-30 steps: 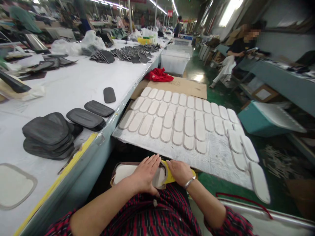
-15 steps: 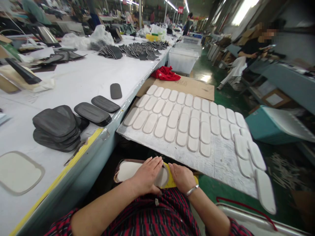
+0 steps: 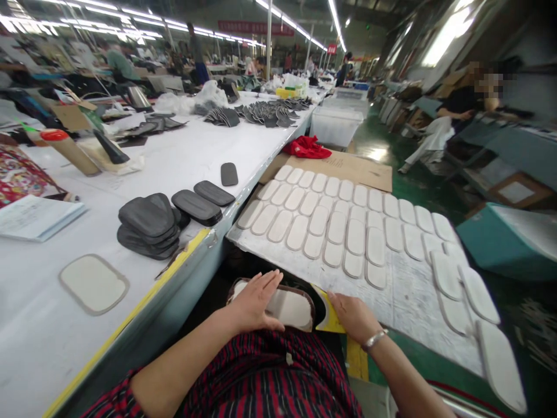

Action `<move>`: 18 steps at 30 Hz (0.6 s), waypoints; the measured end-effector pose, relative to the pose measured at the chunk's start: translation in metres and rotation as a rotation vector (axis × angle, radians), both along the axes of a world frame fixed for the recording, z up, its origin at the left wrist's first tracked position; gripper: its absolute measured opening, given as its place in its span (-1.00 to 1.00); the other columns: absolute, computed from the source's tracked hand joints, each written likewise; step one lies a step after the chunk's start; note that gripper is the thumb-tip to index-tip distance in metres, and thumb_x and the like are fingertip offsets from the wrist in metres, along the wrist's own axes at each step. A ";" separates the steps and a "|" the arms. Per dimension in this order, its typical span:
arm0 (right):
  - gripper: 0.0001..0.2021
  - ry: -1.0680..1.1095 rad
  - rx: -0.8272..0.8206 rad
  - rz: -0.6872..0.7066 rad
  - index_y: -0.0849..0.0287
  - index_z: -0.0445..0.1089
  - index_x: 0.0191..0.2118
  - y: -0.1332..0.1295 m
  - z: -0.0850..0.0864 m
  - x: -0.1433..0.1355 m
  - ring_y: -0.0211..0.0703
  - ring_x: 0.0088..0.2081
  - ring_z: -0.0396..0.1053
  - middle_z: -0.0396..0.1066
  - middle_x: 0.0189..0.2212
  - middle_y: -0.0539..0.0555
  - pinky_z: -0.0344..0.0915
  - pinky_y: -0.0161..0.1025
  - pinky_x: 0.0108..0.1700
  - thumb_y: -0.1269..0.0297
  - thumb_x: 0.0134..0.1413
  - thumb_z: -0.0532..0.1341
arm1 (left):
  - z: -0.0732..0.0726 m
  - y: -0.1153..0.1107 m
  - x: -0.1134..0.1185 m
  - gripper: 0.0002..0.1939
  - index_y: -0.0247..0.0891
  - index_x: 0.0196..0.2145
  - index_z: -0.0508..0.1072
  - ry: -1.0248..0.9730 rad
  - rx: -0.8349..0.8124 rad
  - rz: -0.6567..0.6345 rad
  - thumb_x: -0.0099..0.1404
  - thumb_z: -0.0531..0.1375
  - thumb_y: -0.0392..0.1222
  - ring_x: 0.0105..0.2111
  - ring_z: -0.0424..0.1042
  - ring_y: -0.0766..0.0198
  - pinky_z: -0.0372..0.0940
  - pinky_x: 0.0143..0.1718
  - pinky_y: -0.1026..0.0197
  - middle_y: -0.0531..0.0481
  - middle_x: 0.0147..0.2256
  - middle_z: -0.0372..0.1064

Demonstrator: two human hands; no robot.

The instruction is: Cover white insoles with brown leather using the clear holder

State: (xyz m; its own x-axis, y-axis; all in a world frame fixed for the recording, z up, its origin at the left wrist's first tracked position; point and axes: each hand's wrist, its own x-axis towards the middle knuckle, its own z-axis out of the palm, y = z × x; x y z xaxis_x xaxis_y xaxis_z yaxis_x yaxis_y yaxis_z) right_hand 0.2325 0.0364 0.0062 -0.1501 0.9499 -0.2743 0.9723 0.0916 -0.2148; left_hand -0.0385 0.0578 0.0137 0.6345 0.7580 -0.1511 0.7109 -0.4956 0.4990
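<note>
My left hand (image 3: 255, 303) lies with its fingers stretched out over a white oblong panel (image 3: 292, 307) with rounded ends and a brown edge, low in front of my body. Part of that panel is covered by the hand. To its right, my right hand (image 3: 355, 318) is closed on a flat yellow piece (image 3: 329, 310) with a concave curved edge. A dark gap shows between the yellow piece and the panel's right end. The fingers under the yellow piece are hidden.
Rows of white oblong pieces (image 3: 297, 231) lie on a grey board (image 3: 404, 290) ahead, some overlapping. On the white table (image 3: 183, 157) at left are stacked dark pads (image 3: 150, 217) and one pale panel (image 3: 93, 284). A teal bin (image 3: 491, 238) stands at right; a person (image 3: 463, 101) sits beyond.
My right hand has drawn the yellow piece rightward, off the panel's right end. My left hand remains on the panel, its fingers more spread. The camera view has tilted upward.
</note>
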 end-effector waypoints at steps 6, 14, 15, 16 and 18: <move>-0.58 -0.070 0.230 0.102 0.16 0.27 -0.49 -0.022 -0.019 -0.018 -0.26 -0.49 0.35 0.37 -0.57 0.00 0.04 -0.31 -0.45 0.17 0.25 -0.19 | -0.006 -0.008 0.015 0.28 -0.35 0.22 -0.26 0.057 0.063 -0.130 -0.29 0.06 0.51 0.21 -0.28 0.03 -0.38 0.18 -0.01 -0.23 0.23 -0.27; -0.60 -0.097 0.240 0.065 0.16 0.28 -0.46 -0.020 -0.022 -0.036 -0.28 -0.48 0.35 0.39 -0.55 0.02 0.03 -0.32 -0.45 0.19 0.25 -0.19 | -0.028 -0.017 0.059 0.30 -0.23 0.22 -0.29 0.085 0.158 -0.086 -0.35 0.07 0.52 0.16 -0.19 -0.16 -0.41 0.11 -0.17 -0.33 0.19 -0.18; -0.59 -0.102 0.224 0.046 0.16 0.28 -0.45 -0.021 -0.021 -0.036 -0.28 -0.48 0.35 0.40 -0.54 0.02 0.03 -0.32 -0.45 0.19 0.25 -0.19 | -0.028 -0.018 0.061 0.32 -0.23 0.22 -0.28 0.084 0.164 -0.074 -0.38 0.08 0.51 0.15 -0.17 -0.18 -0.41 0.11 -0.18 -0.34 0.18 -0.15; -0.59 -0.106 0.208 0.027 0.15 0.28 -0.45 -0.022 -0.021 -0.037 -0.28 -0.47 0.36 0.40 -0.53 0.03 0.04 -0.33 -0.45 0.18 0.25 -0.20 | -0.029 -0.018 0.062 0.34 -0.25 0.22 -0.28 0.082 0.166 -0.060 -0.40 0.10 0.51 0.14 -0.15 -0.18 -0.41 0.11 -0.18 -0.34 0.16 -0.11; -0.58 -0.115 0.174 -0.007 0.14 0.29 -0.43 -0.024 -0.020 -0.039 -0.27 -0.46 0.37 0.41 -0.52 0.03 0.04 -0.33 -0.47 0.17 0.25 -0.22 | -0.028 -0.018 0.064 0.36 -0.30 0.22 -0.26 0.076 0.163 -0.038 -0.43 0.14 0.47 0.11 -0.10 -0.18 -0.39 0.11 -0.16 -0.35 0.13 -0.05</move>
State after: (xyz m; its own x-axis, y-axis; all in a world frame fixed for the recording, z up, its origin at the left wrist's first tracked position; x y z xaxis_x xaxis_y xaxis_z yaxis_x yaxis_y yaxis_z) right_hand 0.1937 0.0122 -0.0139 -0.1203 0.9853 -0.1213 0.9903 0.1106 -0.0838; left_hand 0.0258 0.0395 -0.0145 0.6545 0.7522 -0.0765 0.7227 -0.5928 0.3554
